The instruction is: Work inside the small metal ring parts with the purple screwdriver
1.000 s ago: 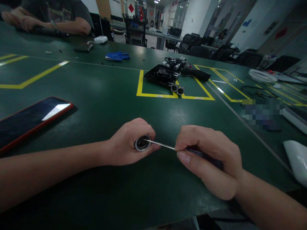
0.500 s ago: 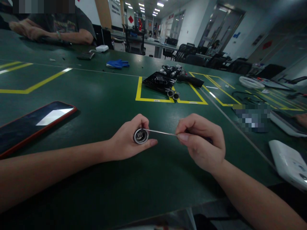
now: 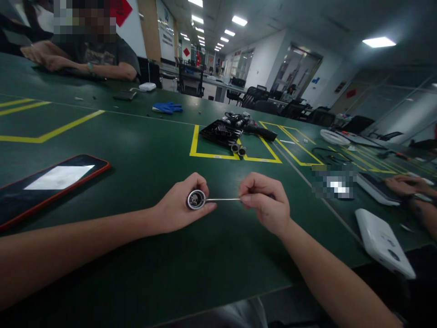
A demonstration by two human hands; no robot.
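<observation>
**Thin Rod (image 3: 223,199) Meets Mouth of Small Tube (image 3: 196,200)**

A person works above a green tabletop (image 3: 153,278), both bare hands raised short of its near edge. The left hand (image 3: 177,207) has its fingers curled around the tube, whose round, open end faces the camera; the tube's long axis appears to run away from the viewer, though most of its body is hidden in the grip.

The right hand (image 3: 264,205) pinches the rod between thumb and fingers, its handle largely out of sight within the palm. From those fingers the tube lies directly to the left and nearly level, with the rod's bare length bridging the gap, its axis across the tube's mouth. The tip reaches the right side of the rim; whether it sits inside or merely against it cannot be told. The left hand touches the tube, while the right stands apart from it.

Toward the far edge, two rings (image 3: 238,150) lie beside a black bag (image 3: 215,132) at the yellow tape (image 3: 201,156). A phone (image 3: 58,182) rests at left, beyond the left forearm.
</observation>
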